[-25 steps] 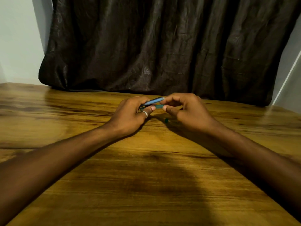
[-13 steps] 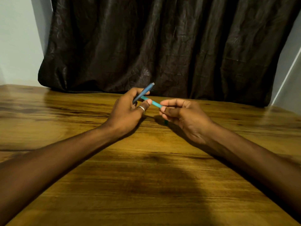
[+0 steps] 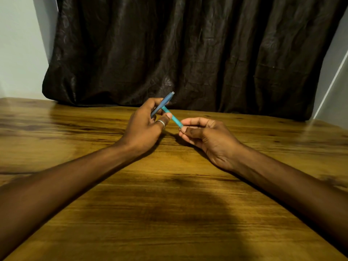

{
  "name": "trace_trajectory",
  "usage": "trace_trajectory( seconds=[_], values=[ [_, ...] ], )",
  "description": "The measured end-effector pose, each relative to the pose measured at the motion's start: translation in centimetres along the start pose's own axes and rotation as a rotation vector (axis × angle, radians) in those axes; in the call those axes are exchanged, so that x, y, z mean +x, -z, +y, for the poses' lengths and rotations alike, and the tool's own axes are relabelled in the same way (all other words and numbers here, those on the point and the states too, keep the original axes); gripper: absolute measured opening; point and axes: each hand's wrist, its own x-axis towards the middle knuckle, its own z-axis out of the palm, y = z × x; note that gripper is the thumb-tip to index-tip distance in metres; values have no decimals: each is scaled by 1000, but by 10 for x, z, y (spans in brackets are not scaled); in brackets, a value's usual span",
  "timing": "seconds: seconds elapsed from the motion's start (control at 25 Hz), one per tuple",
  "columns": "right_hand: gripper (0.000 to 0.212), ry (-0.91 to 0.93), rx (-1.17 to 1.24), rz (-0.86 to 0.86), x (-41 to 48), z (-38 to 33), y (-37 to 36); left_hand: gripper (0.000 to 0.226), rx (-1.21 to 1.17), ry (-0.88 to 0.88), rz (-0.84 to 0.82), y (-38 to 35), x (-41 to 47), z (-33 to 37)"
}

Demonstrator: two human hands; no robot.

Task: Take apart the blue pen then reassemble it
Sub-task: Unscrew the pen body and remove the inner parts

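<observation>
Blue plastic in two pieces sits between the hands: the left hand (image 3: 145,127) pinches a darker blue, slim pen barrel (image 3: 163,103) that tilts up and away past its fingers, and its thumb presses a lighter turquoise plastic tube (image 3: 172,117) that slants down toward the right hand (image 3: 205,135). The right hand closes its thumb and forefinger on the tube's lower end, other fingers curled under. Both hands hover just above the brown wood-grain counter (image 3: 169,213), near each other. A silver ring (image 3: 161,123) shows on a left finger. The pen looks apart, though which stage of the task this is I cannot tell. A likely next move is lining the tube up with the barrel's opening, which calls for turning the two pieces onto one axis
</observation>
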Motion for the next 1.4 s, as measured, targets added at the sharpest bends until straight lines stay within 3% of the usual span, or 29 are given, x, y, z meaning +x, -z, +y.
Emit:
trace_trajectory(
  seconds=[0.68, 1.08, 1.4],
  values=[
    [19, 139, -266, 124, 8, -5, 12, 21, -32, 98, 42, 2, 1, -7],
    [21, 217, -288, 248, 13, -19, 29, 9, 124, 90, -86, 1, 0, -7],
    [21, 287, -401, 334, 21, -27, 47, 7, 176, 144, -86, 2, 1, -11]
  ],
)
